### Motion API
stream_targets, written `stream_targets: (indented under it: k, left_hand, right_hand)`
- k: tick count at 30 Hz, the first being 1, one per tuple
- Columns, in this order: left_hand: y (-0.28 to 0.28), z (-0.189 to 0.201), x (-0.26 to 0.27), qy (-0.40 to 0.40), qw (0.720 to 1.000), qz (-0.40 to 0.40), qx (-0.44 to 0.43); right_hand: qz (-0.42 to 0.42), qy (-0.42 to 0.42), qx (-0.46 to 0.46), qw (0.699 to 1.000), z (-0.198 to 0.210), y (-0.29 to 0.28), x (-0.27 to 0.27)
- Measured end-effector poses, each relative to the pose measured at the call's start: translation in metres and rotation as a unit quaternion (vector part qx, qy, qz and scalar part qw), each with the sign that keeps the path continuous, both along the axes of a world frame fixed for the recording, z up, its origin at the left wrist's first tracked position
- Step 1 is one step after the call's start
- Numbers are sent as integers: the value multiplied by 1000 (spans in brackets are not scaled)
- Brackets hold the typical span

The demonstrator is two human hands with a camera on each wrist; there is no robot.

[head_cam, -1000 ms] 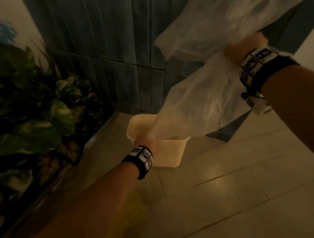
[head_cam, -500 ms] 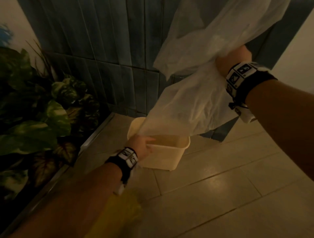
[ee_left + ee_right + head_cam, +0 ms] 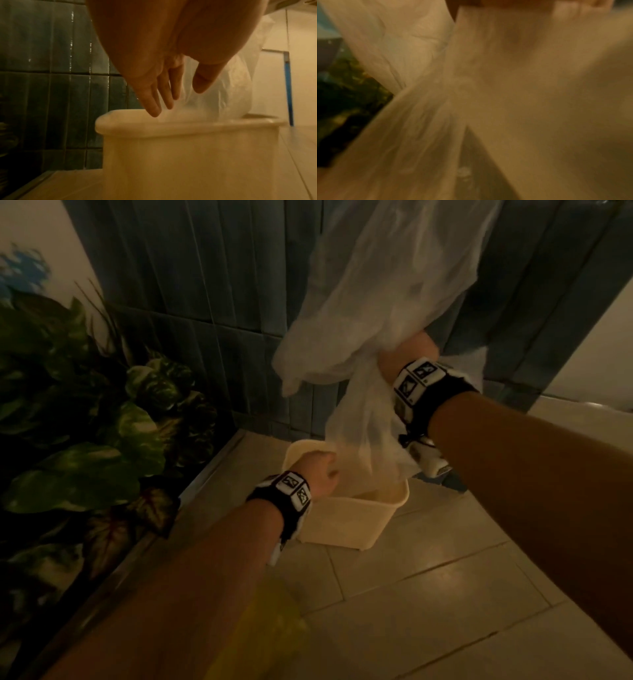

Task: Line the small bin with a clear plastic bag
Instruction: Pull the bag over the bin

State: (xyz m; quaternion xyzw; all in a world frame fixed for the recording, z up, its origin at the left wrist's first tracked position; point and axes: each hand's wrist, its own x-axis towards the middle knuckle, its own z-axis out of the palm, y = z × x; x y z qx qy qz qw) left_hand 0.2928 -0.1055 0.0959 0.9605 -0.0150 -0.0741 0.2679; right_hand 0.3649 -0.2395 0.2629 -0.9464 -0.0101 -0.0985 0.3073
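A small cream bin (image 3: 346, 517) stands on the tiled floor by the dark wall. The clear plastic bag (image 3: 387, 302) billows above my right hand (image 3: 404, 356), which grips it bunched at mid-length; the fingers are hidden by plastic. The bag's lower end (image 3: 363, 436) hangs into the bin's mouth. My left hand (image 3: 318, 470) hovers over the bin's near-left rim. In the left wrist view its fingers (image 3: 161, 97) point straight down at the bin rim (image 3: 171, 127), with the bag (image 3: 219, 94) just beside them. Blurred bag plastic (image 3: 505, 108) fills the right wrist view.
Leafy plants (image 3: 85, 446) crowd the left side behind a metal floor strip. A dark tiled wall (image 3: 205, 285) rises right behind the bin. Pale floor tiles (image 3: 428, 594) spread to the right and front. Something yellow (image 3: 274, 631) lies below my left forearm. A white fixture (image 3: 589, 422) sits far right.
My right hand has come down and left with the bag, whose lower end now hangs into the bin. My left hand has stayed at the bin's near rim, fingers now straight.
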Motion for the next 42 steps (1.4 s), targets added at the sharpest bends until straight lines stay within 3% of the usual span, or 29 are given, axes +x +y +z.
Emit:
stream_targets:
  k: [4, 8, 12, 14, 17, 19, 21, 24, 27, 32, 38, 40, 42]
  left_hand:
    - [25, 22, 10, 1, 994, 77, -73]
    - [51, 68, 11, -99, 979, 118, -136]
    - [42, 90, 19, -95, 953, 121, -263]
    - [37, 91, 26, -92, 955, 121, -254]
    - [36, 91, 38, -111, 976, 109, -152]
    - [37, 91, 45, -119, 979, 107, -124]
    - [38, 90, 46, -125, 971, 104, -174]
    - [36, 90, 42, -130, 934, 123, -310]
    - [33, 88, 42, -131, 919, 142, -344]
    - [27, 80, 42, -107, 940, 110, -304]
    - [17, 64, 48, -90, 951, 114, -273]
    - [13, 58, 50, -86, 955, 123, -255]
    - [9, 53, 51, -79, 957, 135, -245]
  right_hand:
    - [-3, 52, 88, 995, -8, 15, -3]
    - [34, 95, 152, 983, -6, 28, -10]
    - [58, 169, 127, 976, -4, 37, -21]
    - [73, 179, 131, 972, -3, 36, -25]
    - [118, 110, 100, 982, -2, 19, -22]
    - [132, 61, -105, 984, -8, 0, -18]
    - [132, 75, -257, 955, -24, -15, -13]
    - [145, 125, -202, 960, -56, -32, -5]
    - [139, 178, -180, 957, -84, -27, -10]
    - [123, 305, -64, 942, -130, -13, -20]
    - [197, 325, -227, 896, -154, -10, -18]
    - [196, 317, -211, 903, -157, -14, -12]
    - [181, 253, -190, 931, -155, -23, -9]
